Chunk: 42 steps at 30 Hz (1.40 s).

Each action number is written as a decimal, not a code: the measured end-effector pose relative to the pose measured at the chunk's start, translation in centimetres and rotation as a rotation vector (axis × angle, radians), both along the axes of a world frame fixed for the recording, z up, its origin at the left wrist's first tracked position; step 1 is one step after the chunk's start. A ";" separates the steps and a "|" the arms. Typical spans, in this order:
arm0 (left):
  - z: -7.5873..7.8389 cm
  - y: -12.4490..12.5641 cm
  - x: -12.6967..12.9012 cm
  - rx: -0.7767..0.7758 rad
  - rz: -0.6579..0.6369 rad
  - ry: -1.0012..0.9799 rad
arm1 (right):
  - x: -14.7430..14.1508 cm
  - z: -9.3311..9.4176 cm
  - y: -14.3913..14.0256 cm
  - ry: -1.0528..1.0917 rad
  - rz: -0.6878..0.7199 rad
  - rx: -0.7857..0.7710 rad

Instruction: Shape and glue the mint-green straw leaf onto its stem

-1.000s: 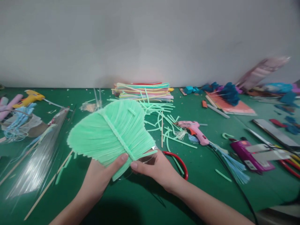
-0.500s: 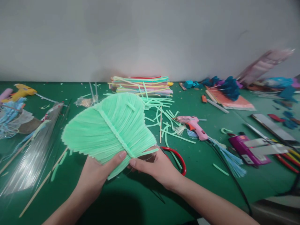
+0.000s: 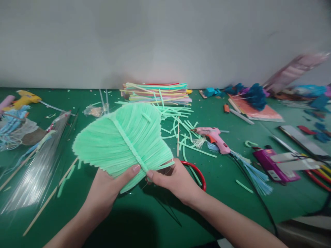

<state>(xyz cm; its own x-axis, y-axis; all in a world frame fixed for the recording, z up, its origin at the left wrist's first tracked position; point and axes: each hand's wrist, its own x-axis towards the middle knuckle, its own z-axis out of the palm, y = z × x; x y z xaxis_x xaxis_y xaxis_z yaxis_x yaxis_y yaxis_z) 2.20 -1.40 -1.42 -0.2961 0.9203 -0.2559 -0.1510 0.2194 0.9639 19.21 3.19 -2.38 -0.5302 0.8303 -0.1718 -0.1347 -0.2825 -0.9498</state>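
Now both hands hold a mint-green leaf shape (image 3: 121, 141) made of straws laid side by side, with a straw rib running down its middle. It is lifted above the green worktop (image 3: 219, 193), near the middle of the scene, tilted with its broad end toward the far left. The left hand (image 3: 110, 187) has its grip closed on the leaf's near edge, thumb pressed on top beside the rib. The right hand (image 3: 176, 181) pinches the near right corner, thumb on top, fingers under it.

Just right of the right hand lie red-handled scissors (image 3: 198, 172), partly hidden. Farther right rests a pink glue gun (image 3: 214, 136), among loose green straw offcuts (image 3: 178, 124). A stack of coloured straws (image 3: 157, 93) sits at the far edge by the wall. On the left lie a clear plastic sleeve (image 3: 38, 168) and a yellow glue gun (image 3: 23, 98).
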 end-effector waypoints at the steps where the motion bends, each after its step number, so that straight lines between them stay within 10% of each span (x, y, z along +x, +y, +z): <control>1: 0.0 0.0 0.0 -0.003 0.005 -0.014 | 0.0 -0.1 0.0 -0.004 0.001 -0.003; 11: 0.0 0.1 -0.2 -0.065 -0.017 -0.117 | 0.4 -0.6 0.1 0.051 0.007 -0.046; 18: 0.6 0.0 -2.1 -0.175 -0.408 -0.034 | 0.7 -0.4 0.6 -0.006 -0.068 -0.074; 42: 0.5 -1.1 -4.9 -0.343 -0.527 0.068 | 1.8 0.0 1.4 -0.211 0.088 -0.096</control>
<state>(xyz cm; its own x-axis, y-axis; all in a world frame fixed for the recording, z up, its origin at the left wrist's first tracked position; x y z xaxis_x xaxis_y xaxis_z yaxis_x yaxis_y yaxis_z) -2.71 -2.48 -0.94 0.1483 0.8162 -0.5584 0.1208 0.5455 0.8294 21.03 4.60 -2.38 -0.5435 0.7573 -0.3621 0.0927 -0.3746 -0.9225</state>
